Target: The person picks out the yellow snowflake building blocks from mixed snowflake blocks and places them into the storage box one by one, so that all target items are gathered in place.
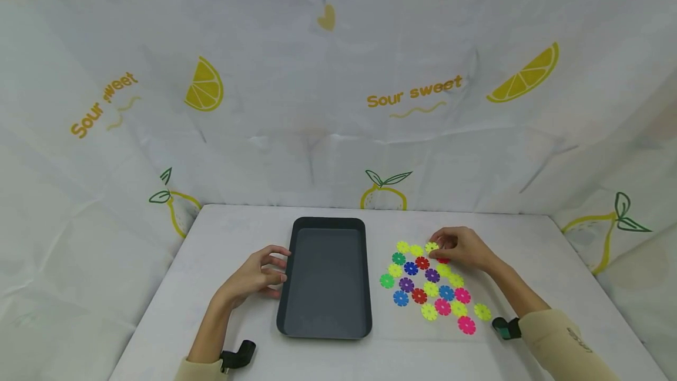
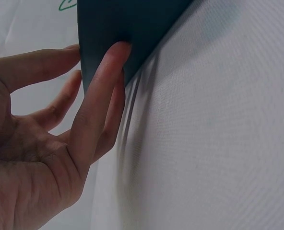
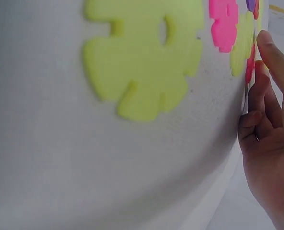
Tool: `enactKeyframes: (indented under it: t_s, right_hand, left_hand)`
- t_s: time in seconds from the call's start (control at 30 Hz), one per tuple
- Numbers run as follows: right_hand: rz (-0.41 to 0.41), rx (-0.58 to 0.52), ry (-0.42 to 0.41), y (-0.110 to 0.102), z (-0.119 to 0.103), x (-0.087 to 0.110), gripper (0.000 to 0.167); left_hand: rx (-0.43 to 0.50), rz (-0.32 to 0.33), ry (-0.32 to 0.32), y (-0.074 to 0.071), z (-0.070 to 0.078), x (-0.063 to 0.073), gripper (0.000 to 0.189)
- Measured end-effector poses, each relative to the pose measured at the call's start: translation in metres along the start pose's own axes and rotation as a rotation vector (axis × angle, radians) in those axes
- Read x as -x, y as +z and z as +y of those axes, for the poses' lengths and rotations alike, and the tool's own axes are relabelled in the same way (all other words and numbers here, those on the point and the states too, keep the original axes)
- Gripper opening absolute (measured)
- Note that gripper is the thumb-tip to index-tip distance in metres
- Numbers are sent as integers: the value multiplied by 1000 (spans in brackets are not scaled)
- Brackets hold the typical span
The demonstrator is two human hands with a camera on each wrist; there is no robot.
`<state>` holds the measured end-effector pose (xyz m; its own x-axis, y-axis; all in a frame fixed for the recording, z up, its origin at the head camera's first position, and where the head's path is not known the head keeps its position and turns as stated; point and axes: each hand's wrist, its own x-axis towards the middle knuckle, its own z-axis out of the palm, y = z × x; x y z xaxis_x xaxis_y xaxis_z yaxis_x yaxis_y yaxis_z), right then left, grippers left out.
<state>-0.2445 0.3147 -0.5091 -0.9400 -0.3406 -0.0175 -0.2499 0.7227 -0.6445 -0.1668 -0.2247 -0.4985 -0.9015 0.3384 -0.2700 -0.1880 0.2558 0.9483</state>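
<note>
A dark grey rectangular tray [image 1: 329, 334] lies lengthwise in the middle of the table. My left hand [image 1: 259, 275] is at its left side, with loosely bent fingertips touching the rim and outer wall; the left wrist view shows the fingers [image 2: 96, 103] against that wall. To the tray's right, several notched, flower-shaped interlocking discs [image 1: 421, 263] in yellow, red, pink, blue, purple and green lie flat. At their far right edge my right hand [image 1: 462, 246] pinches a yellow interlocking disc [image 1: 431, 247] between thumb and fingers. Beneath that hand a red disc [image 1: 443, 260] is partly covered.
A white cloth printed with lemons [image 1: 338, 169] hangs behind the table. Close to the right wrist camera lies a yellow disc [image 3: 147, 57], with a pink disc [image 3: 223, 24] beyond it. Black camera mounts [image 1: 239, 354] sit on both wrists.
</note>
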Motion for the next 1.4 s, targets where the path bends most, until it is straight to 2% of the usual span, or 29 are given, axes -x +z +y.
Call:
enactKeyframes:
  t_s: [0.57, 0.73, 0.97, 1.4]
  right_hand:
    - [27, -91, 30, -5, -7, -6, 34]
    - [38, -146, 3, -4, -13, -7, 35]
    - [33, -237, -72, -2, -39, -10, 33]
    - [-37, -336, -131, 13, -85, -29, 32]
  left_hand:
    - [3, -1, 3, -1, 1, 0, 62]
    - [-1, -4, 6, -1, 0, 0, 62]
    - [2, 1, -1, -1, 0, 0, 62]
    - [-5, 11, 1, 1, -1, 0, 62]
